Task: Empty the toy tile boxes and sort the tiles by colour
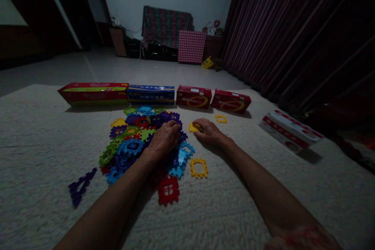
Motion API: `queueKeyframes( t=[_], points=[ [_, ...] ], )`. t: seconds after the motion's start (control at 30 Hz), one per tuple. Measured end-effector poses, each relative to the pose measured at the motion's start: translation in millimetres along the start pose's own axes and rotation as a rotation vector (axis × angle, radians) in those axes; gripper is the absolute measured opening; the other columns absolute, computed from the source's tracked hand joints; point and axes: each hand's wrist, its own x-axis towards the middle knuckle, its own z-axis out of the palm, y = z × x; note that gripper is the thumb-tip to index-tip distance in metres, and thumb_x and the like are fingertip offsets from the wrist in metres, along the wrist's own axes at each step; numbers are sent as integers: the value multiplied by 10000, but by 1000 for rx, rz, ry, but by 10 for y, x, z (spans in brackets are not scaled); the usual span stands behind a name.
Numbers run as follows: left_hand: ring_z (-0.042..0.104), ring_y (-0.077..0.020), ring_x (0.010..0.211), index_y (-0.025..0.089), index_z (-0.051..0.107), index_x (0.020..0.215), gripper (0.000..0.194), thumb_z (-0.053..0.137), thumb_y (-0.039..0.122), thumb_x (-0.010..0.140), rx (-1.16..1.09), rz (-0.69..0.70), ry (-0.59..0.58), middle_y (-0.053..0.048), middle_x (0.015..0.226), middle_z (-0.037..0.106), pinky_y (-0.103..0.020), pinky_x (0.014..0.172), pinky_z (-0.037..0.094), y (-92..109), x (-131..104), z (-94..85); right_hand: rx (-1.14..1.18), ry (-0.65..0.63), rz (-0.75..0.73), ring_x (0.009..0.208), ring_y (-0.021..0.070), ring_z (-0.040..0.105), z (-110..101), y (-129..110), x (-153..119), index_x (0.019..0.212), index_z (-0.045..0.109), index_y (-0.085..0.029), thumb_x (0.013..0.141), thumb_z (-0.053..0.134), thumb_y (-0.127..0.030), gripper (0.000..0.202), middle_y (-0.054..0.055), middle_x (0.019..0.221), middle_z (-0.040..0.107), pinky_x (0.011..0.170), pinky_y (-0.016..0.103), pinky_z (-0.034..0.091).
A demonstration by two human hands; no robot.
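A heap of plastic interlocking building pieces (130,146) in blue, purple, green, red and yellow lies on the pale mat. Over the heap's right side, my left hand (164,137) is closed with its fingers curled down among purple pieces; whatever it grips is hidden. Just right of the heap, my right hand (208,132) pinches a yellow building piece (192,127) close to the mat. A square yellow frame piece (192,168) lies nearer to me, and a smaller yellow frame piece (220,115) sits beyond my right hand. A red window piece (168,204) lies at the heap's front edge.
Across the back stand a long red box (95,95), a blue box (151,96) and two dark red boxes (193,97). A white and red box (288,133) is at the right. One purple triangular piece (76,194) lies left on the mat (228,211).
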Motion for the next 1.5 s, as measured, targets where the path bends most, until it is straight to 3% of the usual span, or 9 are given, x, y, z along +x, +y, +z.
queueKeyframes(
  t=[0.13, 0.27, 0.4, 0.5, 0.83, 1.03, 1.2, 1.5],
  points=[
    [633, -219, 1115, 216, 665, 1214, 320, 454, 214, 973, 7, 1, 2, -87, 1220, 646, -328, 952, 532, -3, -7, 7, 31, 128, 21, 1167, 249, 604, -107, 191, 1, 1245, 637, -187, 840, 607, -256, 412, 128, 1262, 658, 1047, 422, 466],
    [627, -210, 1146, 211, 677, 1192, 316, 453, 196, 970, 7, -2, 1, -84, 1213, 649, -313, 983, 520, 10, -16, -5, -9, 354, 135, 1284, 280, 549, -320, 629, -84, 1257, 632, -200, 828, 537, -199, 439, 134, 1327, 634, 1116, 488, 424],
    [635, -212, 1129, 217, 684, 1187, 317, 456, 199, 969, 9, -3, 17, -85, 1209, 652, -321, 975, 528, 7, -21, 5, -50, 377, 250, 1290, 312, 552, -419, 1029, -206, 1223, 645, -178, 817, 521, -214, 426, 160, 1353, 618, 1124, 538, 419],
    [640, -214, 1119, 218, 692, 1184, 319, 458, 203, 967, 7, 6, 31, -87, 1214, 654, -328, 971, 536, -2, -23, 17, -65, 340, 262, 1264, 294, 578, -377, 1174, -250, 1221, 646, -180, 835, 497, -219, 416, 151, 1338, 630, 1125, 510, 433],
    [647, -225, 1130, 214, 696, 1203, 327, 464, 217, 971, 20, -5, 27, -90, 1249, 659, -346, 989, 538, 14, -30, -2, -143, 234, 282, 1311, 284, 551, -293, 1188, -240, 1219, 653, -181, 771, 512, -164, 470, 142, 1413, 588, 1125, 470, 442],
    [643, -220, 1141, 214, 691, 1200, 331, 460, 202, 964, 30, 2, 19, -83, 1262, 654, -338, 996, 533, 7, -24, 4, -217, 314, 392, 1203, 289, 609, -257, 979, -194, 1122, 689, -206, 808, 619, -331, 345, 128, 1347, 625, 1053, 450, 486],
    [639, -227, 1139, 197, 689, 1200, 334, 450, 208, 967, 6, 12, 15, -97, 1251, 658, -348, 1001, 532, -10, -23, 2, -264, 328, 393, 1081, 262, 646, -236, 883, -134, 1037, 702, -188, 818, 584, -272, 263, 120, 1162, 705, 990, 405, 508],
    [641, -223, 1131, 219, 694, 1186, 322, 466, 212, 959, 17, 22, 31, -89, 1267, 652, -337, 985, 537, -20, -26, 26, -183, 481, 410, 1044, 281, 655, -287, 1036, -152, 988, 721, -191, 734, 589, -249, 292, 127, 1108, 720, 984, 452, 518]
  ],
)
